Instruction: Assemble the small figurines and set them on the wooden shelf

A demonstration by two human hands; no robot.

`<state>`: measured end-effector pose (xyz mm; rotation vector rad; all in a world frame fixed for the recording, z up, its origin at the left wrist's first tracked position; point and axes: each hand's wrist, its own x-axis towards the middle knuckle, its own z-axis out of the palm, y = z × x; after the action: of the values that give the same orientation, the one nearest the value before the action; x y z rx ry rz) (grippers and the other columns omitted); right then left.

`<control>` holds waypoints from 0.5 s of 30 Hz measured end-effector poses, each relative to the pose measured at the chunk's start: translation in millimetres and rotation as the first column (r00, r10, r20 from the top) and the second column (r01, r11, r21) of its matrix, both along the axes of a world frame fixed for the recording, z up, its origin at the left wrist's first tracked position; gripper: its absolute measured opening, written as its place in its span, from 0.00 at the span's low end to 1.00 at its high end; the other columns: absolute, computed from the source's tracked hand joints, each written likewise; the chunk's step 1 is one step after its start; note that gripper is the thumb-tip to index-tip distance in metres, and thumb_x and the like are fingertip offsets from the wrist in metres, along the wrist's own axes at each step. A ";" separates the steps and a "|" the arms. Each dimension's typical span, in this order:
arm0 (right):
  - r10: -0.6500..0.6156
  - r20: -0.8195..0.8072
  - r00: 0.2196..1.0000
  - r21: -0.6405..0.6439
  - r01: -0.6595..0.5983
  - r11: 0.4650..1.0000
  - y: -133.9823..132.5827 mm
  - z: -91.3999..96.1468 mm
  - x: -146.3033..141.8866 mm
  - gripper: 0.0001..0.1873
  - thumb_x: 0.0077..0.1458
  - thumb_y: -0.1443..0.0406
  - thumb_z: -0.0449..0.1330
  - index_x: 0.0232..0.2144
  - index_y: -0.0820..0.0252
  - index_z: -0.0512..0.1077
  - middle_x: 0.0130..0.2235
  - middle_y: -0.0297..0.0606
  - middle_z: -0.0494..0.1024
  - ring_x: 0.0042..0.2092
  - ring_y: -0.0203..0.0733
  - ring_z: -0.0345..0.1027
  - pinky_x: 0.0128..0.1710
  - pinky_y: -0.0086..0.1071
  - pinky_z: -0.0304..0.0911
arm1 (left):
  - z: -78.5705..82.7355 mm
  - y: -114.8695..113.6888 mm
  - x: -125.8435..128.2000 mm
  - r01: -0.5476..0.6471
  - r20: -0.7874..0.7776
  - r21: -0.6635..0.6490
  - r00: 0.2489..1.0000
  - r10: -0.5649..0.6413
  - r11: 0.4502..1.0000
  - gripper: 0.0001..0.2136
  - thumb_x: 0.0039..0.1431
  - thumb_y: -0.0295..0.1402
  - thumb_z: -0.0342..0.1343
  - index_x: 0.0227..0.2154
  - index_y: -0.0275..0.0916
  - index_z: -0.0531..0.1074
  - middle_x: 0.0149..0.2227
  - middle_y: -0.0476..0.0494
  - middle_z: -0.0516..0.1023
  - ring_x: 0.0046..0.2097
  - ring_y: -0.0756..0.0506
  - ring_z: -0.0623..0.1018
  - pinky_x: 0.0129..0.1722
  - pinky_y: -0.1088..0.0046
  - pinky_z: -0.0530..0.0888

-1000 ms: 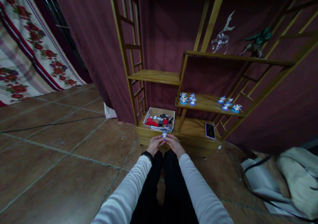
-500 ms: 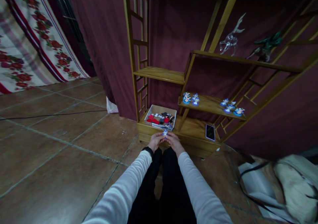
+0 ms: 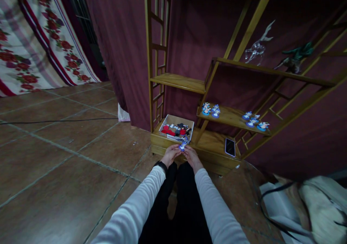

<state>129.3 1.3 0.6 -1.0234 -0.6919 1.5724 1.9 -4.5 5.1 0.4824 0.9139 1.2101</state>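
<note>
Between the fingertips of both hands is a small purple-and-white figurine [image 3: 183, 146] on a purple base. My left hand [image 3: 171, 154] pinches it from the left, and my right hand [image 3: 192, 156] grips it from the right. Just beyond the hands stands an open cardboard box [image 3: 165, 120] on the low wooden ledge, with red, black and white small figures inside. Similar figurines stand on the shelf above: one cluster [image 3: 210, 109] at its left end and another cluster [image 3: 255, 120] at its right end.
A phone [image 3: 230, 147] lies on the ledge of the wooden shelf unit [image 3: 177, 82]. Higher up stand a clear glass deer [image 3: 256, 49] and a dark green sculpture [image 3: 295, 58]. A bag [image 3: 322, 197] rests on the floor at the right. A black cable [image 3: 62, 121] crosses the tiles.
The figurine has been tilted and turned a little between my fingers. Both hands remain on it. The shelf has shifted slightly rightward in view as my head moved.
</note>
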 end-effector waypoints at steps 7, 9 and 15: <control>0.008 0.016 1.000 0.027 -0.008 1.000 1.1 -1.4 0.5 0.14 0.34 0.69 0.64 0.30 0.59 0.73 0.30 0.32 0.78 0.31 0.34 0.69 0.36 0.28 0.62 | 1.4 0.0 1.0 -0.022 0.007 0.023 1.000 0.022 1.000 0.15 0.39 0.16 0.64 0.32 0.32 0.72 0.24 0.46 0.77 0.26 0.52 0.76 0.32 0.77 0.73; 0.010 0.020 1.000 0.017 -0.011 1.000 0.5 -0.9 -0.1 0.14 0.35 0.69 0.64 0.31 0.59 0.73 0.31 0.33 0.78 0.32 0.35 0.69 0.36 0.29 0.63 | 1.1 0.9 0.7 -0.031 0.020 0.006 0.999 0.031 0.999 0.15 0.39 0.17 0.65 0.32 0.32 0.72 0.24 0.46 0.76 0.26 0.52 0.76 0.32 0.77 0.73; 0.005 -0.003 1.000 0.010 -0.005 1.000 -0.1 0.0 -1.8 0.16 0.34 0.69 0.65 0.32 0.59 0.73 0.31 0.34 0.78 0.31 0.36 0.70 0.36 0.31 0.64 | -3.0 4.1 -1.5 -0.030 0.047 -0.011 0.998 0.031 0.999 0.11 0.44 0.19 0.63 0.33 0.32 0.73 0.26 0.44 0.77 0.27 0.52 0.76 0.33 0.77 0.74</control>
<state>127.5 1.2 0.6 -1.0122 -0.6996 1.5731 0.4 -0.4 2.1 0.4317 0.8899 1.2391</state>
